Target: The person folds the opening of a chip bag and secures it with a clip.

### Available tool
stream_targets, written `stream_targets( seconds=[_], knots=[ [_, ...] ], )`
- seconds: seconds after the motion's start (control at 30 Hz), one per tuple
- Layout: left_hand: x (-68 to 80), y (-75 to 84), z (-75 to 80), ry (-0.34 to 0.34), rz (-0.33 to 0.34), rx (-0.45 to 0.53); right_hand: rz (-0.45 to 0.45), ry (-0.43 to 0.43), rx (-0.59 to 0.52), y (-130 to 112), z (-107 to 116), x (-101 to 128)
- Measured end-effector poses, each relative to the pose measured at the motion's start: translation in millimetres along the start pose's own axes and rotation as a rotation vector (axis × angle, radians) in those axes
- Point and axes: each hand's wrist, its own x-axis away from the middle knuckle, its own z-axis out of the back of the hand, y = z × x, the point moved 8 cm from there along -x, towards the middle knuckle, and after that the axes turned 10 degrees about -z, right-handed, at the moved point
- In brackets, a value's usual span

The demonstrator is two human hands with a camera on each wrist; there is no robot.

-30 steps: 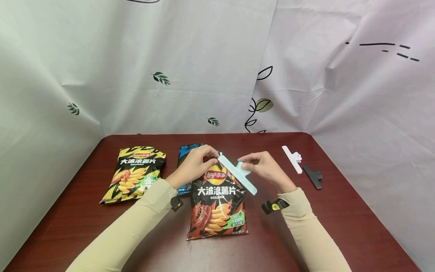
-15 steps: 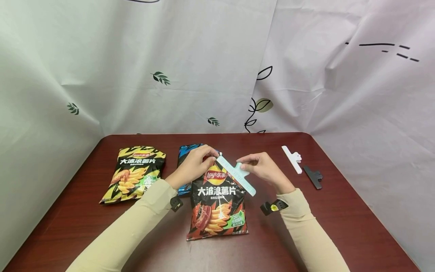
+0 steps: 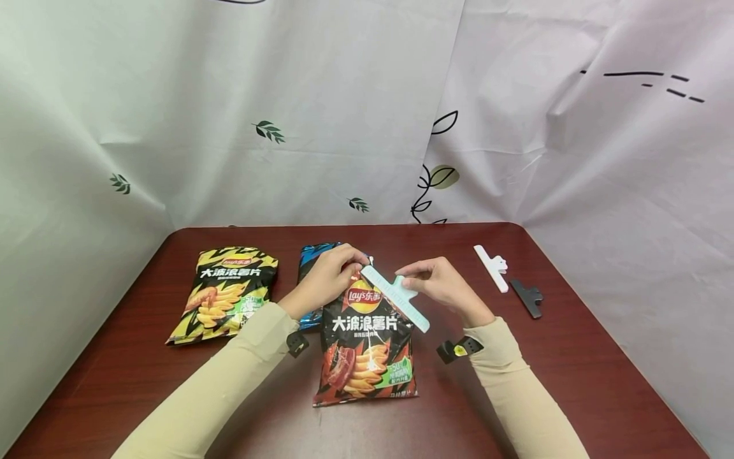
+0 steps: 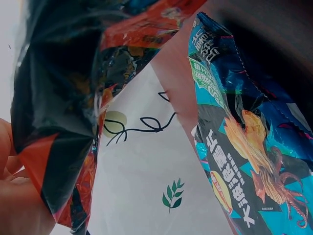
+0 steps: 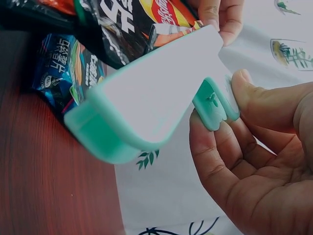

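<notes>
A black-and-red chip bag (image 3: 367,350) stands tilted in the middle of the table. My left hand (image 3: 329,280) pinches its top edge; in the left wrist view fingers (image 4: 22,200) hold the bag's folded corner. A mint-green bag clip (image 3: 395,297) slants across the bag's upper right in the head view. My right hand (image 3: 438,284) squeezes the clip's two handles between thumb and fingers. In the right wrist view the clip's long bar (image 5: 151,88) extends toward the left hand's fingers at the bag's top. Behind the left hand, a blue chip bag (image 3: 311,253) is partly hidden.
A yellow-and-black chip bag (image 3: 226,293) lies on the left of the dark red table (image 3: 132,382). To the right rest a white bag clip (image 3: 492,268) and a black one (image 3: 526,298). A white printed curtain (image 3: 321,127) surrounds the table's back and sides.
The right hand has moved slightly left with the mint-green clip, bringing the clip's upper end closer to the left fingertips. The left hand keeps its pinch on the bag.
</notes>
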Motion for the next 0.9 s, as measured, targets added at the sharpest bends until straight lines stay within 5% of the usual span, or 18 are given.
stream_targets(
  seconds=[0.9],
  knots=[
    [0.5,-2.5,-2.4,-0.004,0.015,-0.004,-0.081,0.024,0.008,-2.6,-7.8,3.3]
  ],
)
